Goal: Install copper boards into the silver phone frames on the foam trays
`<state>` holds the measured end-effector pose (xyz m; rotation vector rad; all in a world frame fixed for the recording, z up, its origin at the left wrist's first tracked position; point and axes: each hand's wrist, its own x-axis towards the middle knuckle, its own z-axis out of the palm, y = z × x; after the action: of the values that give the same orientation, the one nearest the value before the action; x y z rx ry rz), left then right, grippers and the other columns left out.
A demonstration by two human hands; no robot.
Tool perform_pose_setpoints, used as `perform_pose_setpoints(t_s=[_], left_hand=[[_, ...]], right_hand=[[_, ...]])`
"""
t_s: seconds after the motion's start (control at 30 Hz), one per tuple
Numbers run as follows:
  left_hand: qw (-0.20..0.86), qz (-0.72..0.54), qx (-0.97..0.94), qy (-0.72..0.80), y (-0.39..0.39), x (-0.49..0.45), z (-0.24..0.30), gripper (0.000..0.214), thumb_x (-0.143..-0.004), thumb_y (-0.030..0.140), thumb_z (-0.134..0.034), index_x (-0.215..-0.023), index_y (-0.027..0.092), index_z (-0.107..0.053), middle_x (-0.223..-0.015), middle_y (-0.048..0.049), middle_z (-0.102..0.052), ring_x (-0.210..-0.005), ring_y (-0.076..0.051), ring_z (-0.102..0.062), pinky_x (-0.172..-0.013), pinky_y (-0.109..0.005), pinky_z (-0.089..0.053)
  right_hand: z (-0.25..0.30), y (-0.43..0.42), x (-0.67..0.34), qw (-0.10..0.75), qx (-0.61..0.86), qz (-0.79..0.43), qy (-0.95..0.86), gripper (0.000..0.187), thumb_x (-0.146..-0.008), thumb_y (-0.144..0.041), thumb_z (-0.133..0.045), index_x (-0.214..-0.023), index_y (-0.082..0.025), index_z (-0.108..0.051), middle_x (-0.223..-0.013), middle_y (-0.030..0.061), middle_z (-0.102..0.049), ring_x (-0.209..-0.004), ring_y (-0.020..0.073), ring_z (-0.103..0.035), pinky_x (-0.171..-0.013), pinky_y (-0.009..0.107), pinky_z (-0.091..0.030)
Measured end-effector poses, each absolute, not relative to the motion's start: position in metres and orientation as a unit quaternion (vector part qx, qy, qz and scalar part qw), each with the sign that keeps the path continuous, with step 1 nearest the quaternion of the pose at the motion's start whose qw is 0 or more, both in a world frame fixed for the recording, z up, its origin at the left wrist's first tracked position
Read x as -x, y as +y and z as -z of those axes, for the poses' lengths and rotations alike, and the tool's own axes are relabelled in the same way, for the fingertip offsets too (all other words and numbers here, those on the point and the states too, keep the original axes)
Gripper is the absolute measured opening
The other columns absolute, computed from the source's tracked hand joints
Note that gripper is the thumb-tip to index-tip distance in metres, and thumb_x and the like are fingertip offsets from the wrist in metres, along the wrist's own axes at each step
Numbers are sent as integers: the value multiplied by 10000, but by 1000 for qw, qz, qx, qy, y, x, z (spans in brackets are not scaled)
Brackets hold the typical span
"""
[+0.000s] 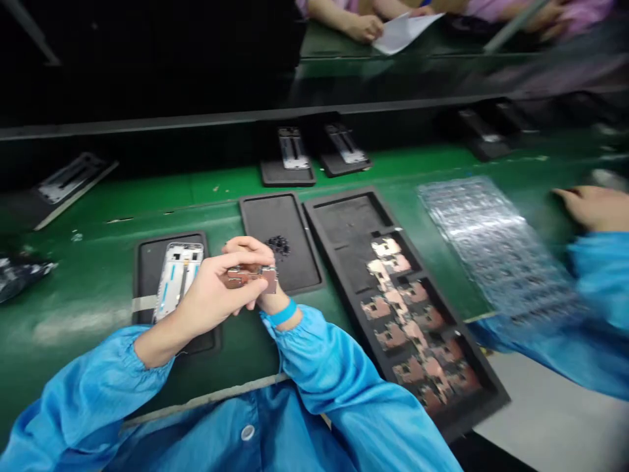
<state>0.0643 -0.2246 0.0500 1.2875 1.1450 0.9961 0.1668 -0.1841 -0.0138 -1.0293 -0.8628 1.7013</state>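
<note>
A small copper-coloured circuit board [268,278] is held up in front of me. My left hand [213,288] pinches it, with the thumb along its near face. Behind the board, my right hand [250,248] curls its fingers at the board's far side; they are partly hidden by the left hand. A blue band [284,314] circles my right wrist. Just left of my hands, a white phone frame [171,278] with blue strips lies on a dark tray [147,262]. Beyond them, tiny black parts [278,245] lie heaped in another dark tray [270,213].
To the right, a long black compartmented tray [344,219] holds several circuit boards [415,334]. A clear plastic blister sheet [496,242] lies beside it, near a co-worker's hand [597,206]. Phone frames on dark trays [287,176] stand at the back. Across the bench, another person's hand [366,28] is near paper [405,31].
</note>
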Motion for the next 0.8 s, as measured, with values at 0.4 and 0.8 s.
perform_pose_setpoints(t_s=[0.4, 0.8], left_hand=[[534, -518, -310, 592, -266, 9, -17, 151, -869, 262, -783, -942, 143, -726, -574, 24, -672, -521, -84, -618, -508, -148, -480], [398, -535, -411, 621, -276, -4, -13, 100, -894, 204, -770, -982, 163, -792, -738, -5, -798, -631, -133, -774, -657, -182, -628]], right_hand=[[10, -197, -159, 434, 392, -623, -520, 35, -801, -233, -839, -783, -254, -818, -927, 47, -778, -850, 171, -720, -589, 245, -572], [1, -209, -159, 467, 390, -409, -680, 159, -859, -122, -793, -917, -269, -815, -988, 37, -797, -907, 194, -751, -834, 363, -628]])
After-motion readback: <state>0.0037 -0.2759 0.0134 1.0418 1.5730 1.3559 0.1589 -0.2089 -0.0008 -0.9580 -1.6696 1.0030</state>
